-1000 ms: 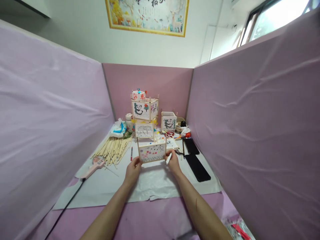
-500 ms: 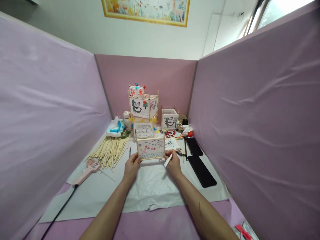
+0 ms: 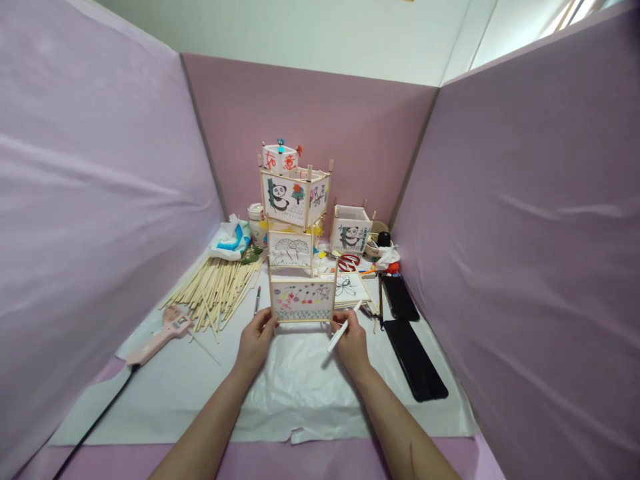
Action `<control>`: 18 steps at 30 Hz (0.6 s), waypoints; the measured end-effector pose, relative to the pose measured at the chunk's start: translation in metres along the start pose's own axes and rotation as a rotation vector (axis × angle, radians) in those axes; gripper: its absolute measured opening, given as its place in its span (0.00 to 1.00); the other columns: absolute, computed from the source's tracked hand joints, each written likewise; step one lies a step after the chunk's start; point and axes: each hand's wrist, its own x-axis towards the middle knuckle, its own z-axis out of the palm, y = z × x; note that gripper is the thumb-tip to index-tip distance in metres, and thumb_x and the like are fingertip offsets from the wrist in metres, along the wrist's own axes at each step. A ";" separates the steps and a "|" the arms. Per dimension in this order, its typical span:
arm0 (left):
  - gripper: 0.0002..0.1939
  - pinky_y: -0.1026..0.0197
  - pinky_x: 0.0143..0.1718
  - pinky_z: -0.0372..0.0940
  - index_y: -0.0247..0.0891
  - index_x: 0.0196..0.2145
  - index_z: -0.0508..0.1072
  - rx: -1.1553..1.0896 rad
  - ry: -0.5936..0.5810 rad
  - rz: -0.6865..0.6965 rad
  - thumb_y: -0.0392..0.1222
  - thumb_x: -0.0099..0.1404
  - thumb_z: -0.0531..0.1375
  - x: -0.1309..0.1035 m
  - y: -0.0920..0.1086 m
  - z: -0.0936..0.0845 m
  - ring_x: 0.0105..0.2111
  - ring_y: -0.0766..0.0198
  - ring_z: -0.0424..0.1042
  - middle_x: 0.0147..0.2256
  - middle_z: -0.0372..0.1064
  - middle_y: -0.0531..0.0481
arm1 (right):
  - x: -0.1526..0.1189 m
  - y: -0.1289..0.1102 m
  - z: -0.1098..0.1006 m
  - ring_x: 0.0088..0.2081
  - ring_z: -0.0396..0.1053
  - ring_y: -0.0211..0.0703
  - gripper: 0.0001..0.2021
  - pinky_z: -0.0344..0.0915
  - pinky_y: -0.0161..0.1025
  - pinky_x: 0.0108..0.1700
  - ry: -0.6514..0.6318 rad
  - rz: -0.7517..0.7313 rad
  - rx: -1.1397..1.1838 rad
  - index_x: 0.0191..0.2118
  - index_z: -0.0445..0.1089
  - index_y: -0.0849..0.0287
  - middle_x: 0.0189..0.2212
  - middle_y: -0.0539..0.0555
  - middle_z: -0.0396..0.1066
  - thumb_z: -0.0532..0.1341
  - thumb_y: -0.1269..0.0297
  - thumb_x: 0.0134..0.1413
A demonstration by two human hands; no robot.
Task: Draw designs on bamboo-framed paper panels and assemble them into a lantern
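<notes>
Between my two hands is a paper panel framed in thin wooden sticks (image 3: 303, 301), drawn with coloured dots and a row of dark marks. My left hand (image 3: 257, 339) pinches its lower left corner. At the lower right corner, my right hand (image 3: 353, 343) grips the frame and also has a slim white pen-like stick (image 3: 338, 336) across its fingers. Right behind the panel rises a tiered lantern of sticks and drawn paper (image 3: 284, 199), with a panda on one face. Whether the panel is joined to the lantern I cannot tell.
Left lie a pile of wooden sticks (image 3: 215, 293), a pink corded tool (image 3: 160, 339) and a pen (image 3: 257, 300). Right are two black phone-like slabs (image 3: 415, 360), drawn cards (image 3: 350, 288), red scissors (image 3: 349, 262) and a panda box (image 3: 351, 230). Purple-covered walls enclose three sides.
The view has tipped downward and come closer, so the table things look larger. Both hands keep their hold on the panel, and more of the white stick shows in my right hand.
</notes>
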 end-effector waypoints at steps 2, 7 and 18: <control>0.24 0.51 0.48 0.72 0.36 0.45 0.75 0.004 0.004 -0.012 0.58 0.60 0.62 -0.001 0.002 0.000 0.41 0.53 0.76 0.44 0.76 0.43 | 0.000 -0.001 -0.001 0.39 0.75 0.47 0.07 0.70 0.43 0.43 -0.004 0.017 0.011 0.38 0.67 0.55 0.38 0.54 0.78 0.61 0.60 0.55; 0.25 0.52 0.45 0.74 0.37 0.47 0.74 -0.011 -0.005 -0.052 0.58 0.60 0.62 -0.003 0.005 0.001 0.38 0.55 0.77 0.44 0.77 0.44 | -0.001 -0.002 0.000 0.41 0.76 0.48 0.07 0.71 0.44 0.43 -0.022 0.041 0.056 0.37 0.67 0.54 0.41 0.56 0.79 0.61 0.59 0.56; 0.25 0.59 0.30 0.68 0.37 0.47 0.74 0.048 0.000 -0.098 0.59 0.61 0.60 -0.005 0.008 -0.002 0.30 0.58 0.74 0.32 0.76 0.48 | -0.002 -0.004 -0.001 0.38 0.77 0.49 0.09 0.73 0.44 0.41 -0.011 0.100 0.047 0.36 0.66 0.53 0.40 0.56 0.80 0.64 0.56 0.53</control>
